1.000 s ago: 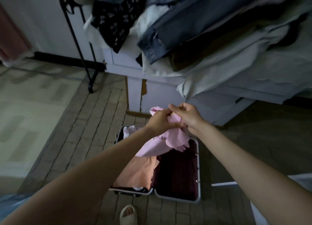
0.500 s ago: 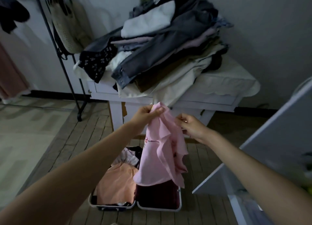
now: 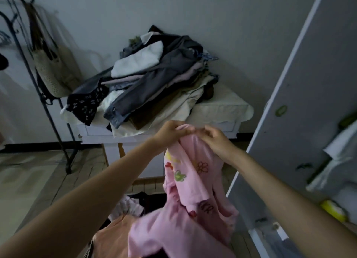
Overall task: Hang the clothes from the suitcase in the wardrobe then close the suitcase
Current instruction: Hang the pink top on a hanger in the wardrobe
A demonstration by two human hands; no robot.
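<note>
- Pink shirt point(image 3: 193, 192) is hanging down in front of the person, lifted up above the suitcase, which is mostly hiding under it at the bottom of the view.
- Both hands are holding the shirt at its very top edge. The left hand point(image 3: 170, 133) is curling its fingers over the cloth, and the right hand point(image 3: 216, 139) is pinching the cloth just beside it.
- The two hands are almost touching each other, so neither one is nearer to the shirt; both are already on it.
- The shirt's long side is running straight down from the hands, with little flowers showing on the front and the bottom part bunching up low.
- The wardrobe door point(image 3: 301, 95) is standing open on the right, so I am guessing the shirt is going to go that way, to the right-hand side.
- No hanger is showing in the hands, so one probably needs finding first.
- Counting now: one pink shirt in the air, two hands on it, and one peach-colored piece of clothing point(image 3: 114, 232) lying below with a pale one point(image 3: 125, 205) and something dark behind it.
- One big pile of clothes point(image 3: 150, 83) is sitting on the white table point(image 3: 218, 110) by the wall, and one woven bag point(image 3: 52, 70) is hanging on a black rack point(image 3: 48, 110) to the left.
</note>
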